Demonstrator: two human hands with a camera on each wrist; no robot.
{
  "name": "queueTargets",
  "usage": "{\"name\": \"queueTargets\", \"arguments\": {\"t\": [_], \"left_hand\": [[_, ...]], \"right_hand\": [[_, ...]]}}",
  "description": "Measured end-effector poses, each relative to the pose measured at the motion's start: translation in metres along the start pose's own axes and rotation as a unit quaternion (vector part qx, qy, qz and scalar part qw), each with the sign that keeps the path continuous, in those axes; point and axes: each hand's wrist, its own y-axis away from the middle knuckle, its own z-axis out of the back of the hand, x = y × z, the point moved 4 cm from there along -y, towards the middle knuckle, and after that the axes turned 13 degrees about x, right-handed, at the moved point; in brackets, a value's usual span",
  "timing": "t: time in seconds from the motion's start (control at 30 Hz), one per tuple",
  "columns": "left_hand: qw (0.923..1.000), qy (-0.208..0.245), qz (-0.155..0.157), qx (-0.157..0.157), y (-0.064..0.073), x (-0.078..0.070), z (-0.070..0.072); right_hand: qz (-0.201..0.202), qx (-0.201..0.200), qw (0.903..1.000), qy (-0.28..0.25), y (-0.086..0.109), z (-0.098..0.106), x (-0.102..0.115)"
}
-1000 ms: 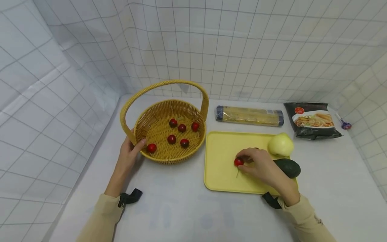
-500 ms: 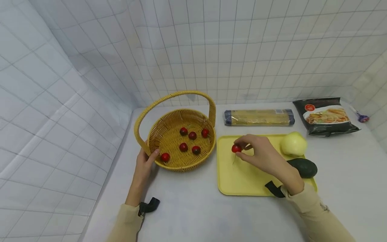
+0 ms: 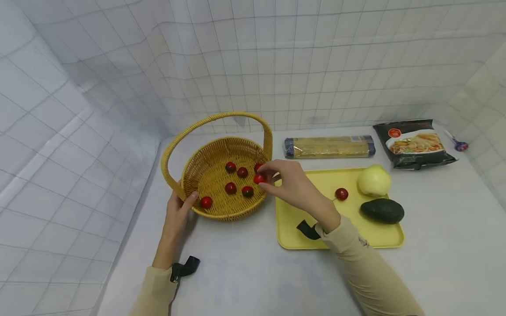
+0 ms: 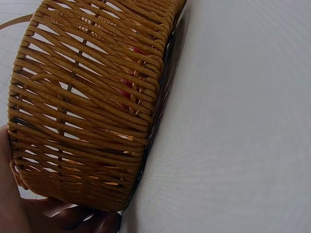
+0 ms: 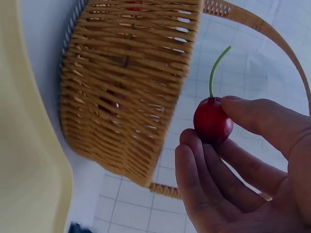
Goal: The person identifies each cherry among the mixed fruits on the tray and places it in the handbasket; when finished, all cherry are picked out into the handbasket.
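Note:
A round wicker basket (image 3: 215, 215) with a tall arched handle stands at the left, several red cherries (image 3: 230, 188) lying inside it. My left hand (image 3: 176, 215) grips the basket's left rim, thumb inside and the other fingers outside the wall, as the left wrist view shows too. Between thumb and fingertips my right hand (image 3: 294, 184) pinches a cherry (image 5: 213, 120) with a green stem, held over the basket's right rim. Another cherry (image 3: 341, 194) lies on the yellow tray (image 3: 288, 237), to the right of that hand.
On the tray's right side sit a pale green apple-like fruit (image 3: 374, 180) and a dark green avocado (image 3: 382, 210). Behind it lie a long pack of noodles (image 3: 330, 147), a black food packet (image 3: 415, 144) and a lollipop (image 3: 460, 145). Gridded cloth walls surround the table.
My right hand has lifted the cherry from the tray and carried it left to the basket's rim. The left hand keeps its grip on the basket. The head view has shifted slightly.

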Motion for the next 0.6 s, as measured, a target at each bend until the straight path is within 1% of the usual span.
{"name": "queueTargets", "arguments": {"t": [0.13,0.23,0.3,0.43,0.53,0.6], "left_hand": [[1.0,0.0,0.0,0.009,-0.004,0.001,-0.005],[0.9999,0.004,0.009,0.01,-0.004,0.001,-0.004],[0.9999,0.0,0.01,0.005,-0.003,0.0,0.0],[0.9999,-0.01,0.002,-0.003,-0.003,-0.003,0.006],[0.9999,-0.011,-0.006,0.006,-0.002,-0.004,0.004],[0.9999,-0.008,-0.009,0.006,-0.002,-0.004,0.001]], "right_hand": [[-0.03,0.01,0.9995,-0.008,-0.004,-0.009,-0.004],[-0.042,0.02,0.9989,-0.002,-0.007,-0.017,-0.006],[-0.038,0.023,0.999,0.008,-0.01,-0.022,-0.005],[-0.028,0.028,0.9989,0.026,-0.017,-0.031,-0.003],[-0.03,0.018,0.999,0.027,-0.017,-0.034,-0.002],[-0.03,0.006,0.9994,0.018,-0.016,-0.035,-0.002]]}}
